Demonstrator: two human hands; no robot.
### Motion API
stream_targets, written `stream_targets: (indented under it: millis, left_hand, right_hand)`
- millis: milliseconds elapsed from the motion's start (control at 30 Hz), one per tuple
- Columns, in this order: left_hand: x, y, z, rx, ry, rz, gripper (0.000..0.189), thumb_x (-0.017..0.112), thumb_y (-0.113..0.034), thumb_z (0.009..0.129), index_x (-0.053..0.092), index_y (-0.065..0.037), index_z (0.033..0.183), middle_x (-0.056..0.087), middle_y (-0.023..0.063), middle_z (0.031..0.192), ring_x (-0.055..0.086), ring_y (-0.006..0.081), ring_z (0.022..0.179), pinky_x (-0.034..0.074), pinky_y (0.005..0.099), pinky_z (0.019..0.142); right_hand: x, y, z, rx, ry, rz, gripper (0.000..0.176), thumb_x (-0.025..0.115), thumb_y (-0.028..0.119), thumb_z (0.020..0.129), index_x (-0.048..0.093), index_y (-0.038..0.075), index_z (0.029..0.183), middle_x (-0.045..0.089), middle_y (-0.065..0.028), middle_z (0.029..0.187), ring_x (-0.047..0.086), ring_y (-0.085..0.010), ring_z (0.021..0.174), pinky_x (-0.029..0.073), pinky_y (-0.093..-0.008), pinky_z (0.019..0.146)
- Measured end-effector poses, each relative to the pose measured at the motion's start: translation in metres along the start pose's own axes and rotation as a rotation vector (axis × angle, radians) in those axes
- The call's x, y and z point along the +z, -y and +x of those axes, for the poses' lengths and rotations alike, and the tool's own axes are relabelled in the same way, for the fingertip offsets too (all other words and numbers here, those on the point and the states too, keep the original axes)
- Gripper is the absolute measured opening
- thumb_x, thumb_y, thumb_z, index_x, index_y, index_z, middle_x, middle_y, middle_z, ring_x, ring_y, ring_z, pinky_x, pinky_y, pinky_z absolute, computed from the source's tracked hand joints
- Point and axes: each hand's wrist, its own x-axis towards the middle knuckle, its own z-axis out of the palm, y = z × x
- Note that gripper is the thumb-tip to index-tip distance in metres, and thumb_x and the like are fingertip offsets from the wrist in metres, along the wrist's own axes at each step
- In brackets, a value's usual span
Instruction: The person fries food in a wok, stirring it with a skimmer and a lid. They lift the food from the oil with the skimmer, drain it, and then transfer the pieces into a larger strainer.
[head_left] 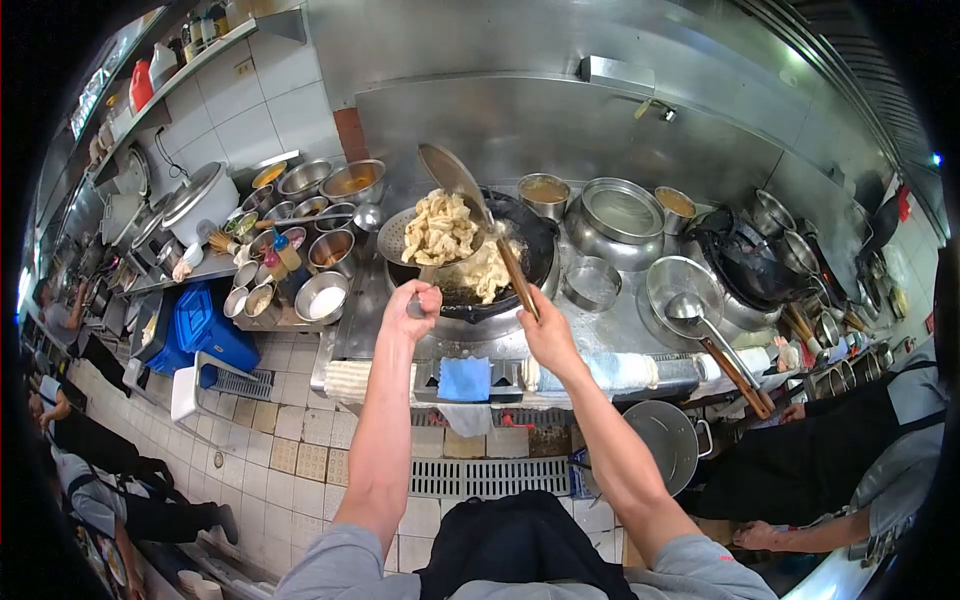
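My left hand (411, 308) grips the handle of a round perforated strainer (395, 234), which is held over a black wok (535, 248) and piled with pale fried food (438, 228). My right hand (547, 335) is closed around the wooden handle of a metal ladle (450, 170), whose bowl is raised above the strainer at the back. More of the pale food (487, 270) lies in the wok with dark oil beneath it. A blue cloth (465, 379) hangs on the stove's front edge below my hands.
Metal bowls of sauces and seasonings (325, 182) crowd the counter left of the wok. Pots, a lidded pan (622, 212) and a second wok (752, 270) stand to the right. A co-worker in a dark apron (850, 450) stands at right; other people are at far left. A floor drain grate (488, 476) lies below.
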Motion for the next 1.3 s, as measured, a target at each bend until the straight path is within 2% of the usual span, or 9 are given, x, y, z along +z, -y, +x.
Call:
stream_targets:
  millis: [100,333,500,567,800,900,1000,1100,1300]
  left_hand:
    - [-0.004,0.011,-0.005,-0.043,-0.006,-0.063,0.01,0.047,0.0,0.079,0.038,-0.002,0.081,0.04,0.0012,0.061,0.039,0.0102,0.045,0.035,0.0231,0.038]
    - [0.002,0.02,-0.006,-0.019,-0.025,0.044,0.012,0.048,-0.003,0.078,0.04,-0.006,0.069,0.043,0.0021,0.059,0.041,0.0113,0.043,0.038,0.0229,0.038]
    - [0.013,0.026,-0.01,-0.028,-0.056,0.089,0.013,0.048,-0.003,0.078,0.039,-0.006,0.069,0.042,0.0027,0.058,0.04,0.0123,0.043,0.038,0.0241,0.037]
    - [0.009,0.029,-0.007,-0.019,-0.093,0.134,0.014,0.046,-0.002,0.078,0.037,-0.007,0.069,0.04,0.0021,0.058,0.039,0.0117,0.043,0.038,0.0237,0.037]
    - [-0.01,0.04,-0.01,-0.073,-0.121,0.071,0.014,0.044,-0.001,0.078,0.034,-0.006,0.069,0.038,0.0019,0.058,0.038,0.0113,0.044,0.038,0.0236,0.037]
    - [-0.003,0.039,-0.01,-0.085,-0.081,0.052,0.014,0.044,-0.001,0.078,0.034,-0.006,0.07,0.038,0.0017,0.059,0.039,0.0109,0.045,0.038,0.0234,0.038]
    - [-0.008,0.038,-0.01,-0.098,-0.065,-0.001,0.013,0.045,-0.002,0.078,0.035,-0.006,0.071,0.039,0.0013,0.059,0.04,0.0108,0.046,0.038,0.0232,0.039]
    - [-0.014,0.043,-0.006,-0.146,-0.066,0.027,0.012,0.046,-0.002,0.077,0.036,-0.005,0.072,0.039,0.0014,0.06,0.041,0.0109,0.046,0.039,0.0231,0.039]
    - [-0.02,0.039,-0.005,-0.112,-0.119,0.062,0.014,0.048,-0.002,0.078,0.039,-0.005,0.067,0.039,0.0021,0.058,0.039,0.0114,0.044,0.037,0.0231,0.038]
  right_hand:
    - [-0.025,0.019,-0.001,0.022,-0.015,0.031,0.047,0.055,0.014,0.09,0.043,-0.001,0.133,0.06,-0.0183,0.119,0.057,-0.0201,0.104,0.043,-0.0296,0.09]
    - [-0.106,0.15,-0.004,-0.066,-0.117,0.001,0.041,0.049,0.023,0.096,0.046,0.005,0.132,0.064,-0.0227,0.1,0.063,-0.0262,0.092,0.047,-0.0362,0.082]
    - [-0.005,0.012,-0.009,-0.396,-0.288,-0.153,0.039,0.046,0.022,0.096,0.046,0.006,0.132,0.063,-0.0259,0.097,0.063,-0.0291,0.087,0.047,-0.0373,0.079]
    - [0.0,0.007,-0.035,0.038,0.036,-0.12,0.039,0.046,0.021,0.096,0.046,0.006,0.132,0.062,-0.0265,0.097,0.063,-0.031,0.086,0.047,-0.0367,0.078]
    - [-0.047,0.103,-0.038,0.076,-0.027,-0.023,0.037,0.046,0.021,0.096,0.047,0.007,0.13,0.062,-0.0262,0.081,0.064,-0.038,0.078,0.048,-0.0427,0.071]
    - [0.013,-0.005,-0.049,-0.002,-0.008,-0.11,0.037,0.045,0.021,0.095,0.047,0.005,0.128,0.062,-0.0275,0.085,0.061,-0.0449,0.085,0.047,-0.0485,0.073]
    - [0.014,0.006,-0.061,0.172,0.189,-0.132,0.04,0.047,0.022,0.094,0.048,0.0,0.127,0.062,-0.0276,0.101,0.061,-0.0398,0.098,0.046,-0.0404,0.083]
    - [0.012,0.007,-0.053,0.085,0.12,-0.072,0.036,0.045,0.021,0.093,0.048,0.001,0.122,0.06,-0.032,0.095,0.057,-0.048,0.093,0.044,-0.0524,0.081]
    - [-0.003,0.001,-0.011,0.212,0.186,-0.117,0.039,0.046,0.023,0.094,0.047,-0.002,0.124,0.063,-0.0276,0.097,0.062,-0.0406,0.094,0.046,-0.0463,0.082]
